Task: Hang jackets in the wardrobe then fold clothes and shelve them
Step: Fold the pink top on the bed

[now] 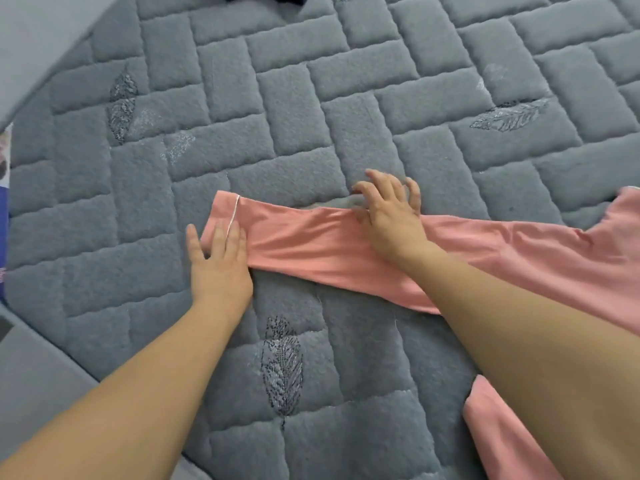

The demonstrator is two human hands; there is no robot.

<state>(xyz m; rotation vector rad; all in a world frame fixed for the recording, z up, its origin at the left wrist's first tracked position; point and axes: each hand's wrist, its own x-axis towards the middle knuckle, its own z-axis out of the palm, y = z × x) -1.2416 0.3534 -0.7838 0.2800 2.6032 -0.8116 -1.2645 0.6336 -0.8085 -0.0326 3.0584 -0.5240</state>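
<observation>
Pressing a pink sleeve flat on the bed

Both hands lie on the pink garment (332, 251), stretched over the grey quilted bed cover (311, 98). Left hand (218, 261) rests flat on the cuff end, fingers straight. Right hand (391, 216) presses mid-sleeve, fingers spread, slightly bent. Garment body extends beyond the right hand.

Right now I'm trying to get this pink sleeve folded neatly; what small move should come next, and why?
Probably fold the cuff end over toward the body of the pink garment. The sleeve already lies flat and stretched out on the grey quilt, with the left hand pressing on the cuff and the right hand resting mid-sleeve, where its fingers could serve as the fold line.
</observation>
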